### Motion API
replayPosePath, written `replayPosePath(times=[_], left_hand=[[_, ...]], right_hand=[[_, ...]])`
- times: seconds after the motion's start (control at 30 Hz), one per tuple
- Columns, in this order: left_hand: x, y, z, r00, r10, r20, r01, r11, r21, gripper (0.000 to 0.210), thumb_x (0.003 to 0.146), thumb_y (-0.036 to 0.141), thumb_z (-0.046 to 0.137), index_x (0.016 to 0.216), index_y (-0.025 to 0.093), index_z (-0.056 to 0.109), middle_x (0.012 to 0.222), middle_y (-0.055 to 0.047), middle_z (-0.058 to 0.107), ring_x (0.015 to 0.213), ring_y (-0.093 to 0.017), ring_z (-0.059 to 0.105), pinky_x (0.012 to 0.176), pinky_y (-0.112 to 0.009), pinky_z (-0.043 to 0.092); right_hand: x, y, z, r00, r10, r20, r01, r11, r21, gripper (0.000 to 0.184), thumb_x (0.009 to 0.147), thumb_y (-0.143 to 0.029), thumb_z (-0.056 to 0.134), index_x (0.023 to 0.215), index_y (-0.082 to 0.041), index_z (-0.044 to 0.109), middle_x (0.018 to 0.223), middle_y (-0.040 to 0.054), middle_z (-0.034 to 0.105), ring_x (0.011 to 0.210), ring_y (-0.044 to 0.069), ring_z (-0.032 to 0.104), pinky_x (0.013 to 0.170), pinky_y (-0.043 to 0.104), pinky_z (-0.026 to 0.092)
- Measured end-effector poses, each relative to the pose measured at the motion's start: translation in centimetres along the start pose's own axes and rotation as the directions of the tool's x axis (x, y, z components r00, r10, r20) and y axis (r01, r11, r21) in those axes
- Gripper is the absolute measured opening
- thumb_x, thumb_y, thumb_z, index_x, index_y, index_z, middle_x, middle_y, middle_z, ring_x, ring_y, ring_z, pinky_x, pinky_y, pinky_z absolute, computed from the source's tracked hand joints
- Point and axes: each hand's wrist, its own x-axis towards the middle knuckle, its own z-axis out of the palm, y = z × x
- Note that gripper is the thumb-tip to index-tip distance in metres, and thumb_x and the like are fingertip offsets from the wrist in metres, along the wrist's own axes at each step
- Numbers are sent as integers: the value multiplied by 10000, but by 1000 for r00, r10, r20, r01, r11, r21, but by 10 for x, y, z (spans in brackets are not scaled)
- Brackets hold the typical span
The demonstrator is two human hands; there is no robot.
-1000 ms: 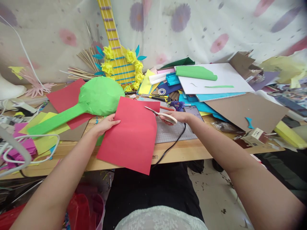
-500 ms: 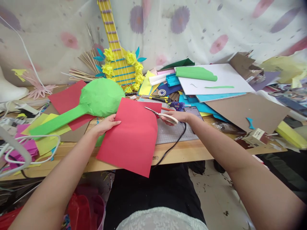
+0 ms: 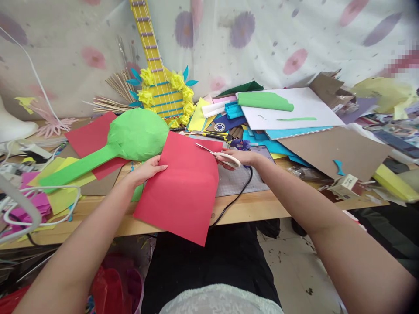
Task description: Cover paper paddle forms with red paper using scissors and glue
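A large sheet of red paper [image 3: 183, 187] hangs over the table's front edge, held at its left side by my left hand [image 3: 149, 170], thumb on top. My right hand [image 3: 231, 159] is closed around the white-handled scissors [image 3: 229, 158]. Their blades lie over the upper right part of the sheet, pointing left. Whether the paper sits between the blades I cannot tell. Left of the sheet rests a green paper-covered shape [image 3: 137, 133], round with a long flat handle, on another red sheet [image 3: 91, 135].
A yellow paper guitar [image 3: 163, 96] with yellow flowers leans on the back curtain. A purple glue gun [image 3: 240, 144], its black cord, a phone [image 3: 262, 151] and a grey cutting mat [image 3: 235, 185] lie right of the sheet. Further right are a white board [image 3: 294, 104] and brown cardboard [image 3: 340, 148].
The red sheet and the scissors have shifted only slightly. The whole view has moved a little; both hands keep their grip.
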Motion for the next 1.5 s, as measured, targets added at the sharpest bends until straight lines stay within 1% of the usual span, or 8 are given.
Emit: replayPosePath(times=[0.13,0.33,0.5,0.7,0.93,1.2,1.37,1.5], left_hand=[[2,-2,-2,1000,-3,-3,3,1000,5,589,606,410,794,1123,211,592,1162,-67,682,1001,-251,666,845,-385,547],[1,-1,-3,1000,-13,-10,13,1000,19,562,623,404,791,1118,222,598,1180,-65,675,1019,-249,663,858,-374,548],[1,-2,-5,1000,-16,-3,16,1000,27,563,636,416,779,1133,224,596,1180,-68,674,1054,-264,649,863,-389,549],[0,-1,-5,1000,-17,-1,17,1000,23,561,613,409,791,1110,222,609,1153,-65,685,1017,-261,660,863,-399,546],[-1,0,-4,1000,-9,14,9,1000,2,555,614,413,794,1106,227,617,1168,-60,683,1010,-256,665,858,-384,547],[0,-1,-5,999,-17,41,18,1000,-13,582,621,413,794,1144,237,612,1196,-64,673,1017,-266,666,869,-415,544],[0,1,-2,999,13,51,-13,1000,6,607,608,436,802,1147,227,613,1236,-74,652,1105,-282,625,929,-424,517],[1,2,-3,998,12,58,-14,999,32,596,625,454,789,1151,244,605,1243,-59,648,1110,-274,623,927,-412,520]], right_hand=[[0,3,1,997,62,43,-69,980,187,394,795,-555,609,844,-180,500,572,-50,467,487,70,414,419,192,323],[-1,-4,1,997,58,58,-69,973,218,454,770,-593,621,885,-169,510,580,-60,454,467,58,386,416,193,295],[-2,-5,0,997,47,69,-59,981,185,484,771,-637,595,861,-167,524,573,-55,450,466,65,407,422,200,312],[-1,-3,-2,996,58,70,-67,988,143,554,718,-701,606,805,-159,524,527,-61,431,441,55,402,401,183,299],[-2,0,-5,994,35,100,-46,993,105,536,714,-677,633,804,-162,515,522,-66,433,456,58,416,427,185,320],[-1,-1,-5,987,-20,158,10,998,63,584,776,-749,481,811,-166,494,552,-47,462,495,73,433,466,210,343],[0,-6,-5,989,-12,147,2,998,67,608,753,-777,473,753,-170,473,558,-40,474,499,77,440,467,217,346],[0,-11,-7,985,-26,173,16,998,57,633,759,-791,438,711,-161,478,577,-20,498,504,76,442,467,214,361]])
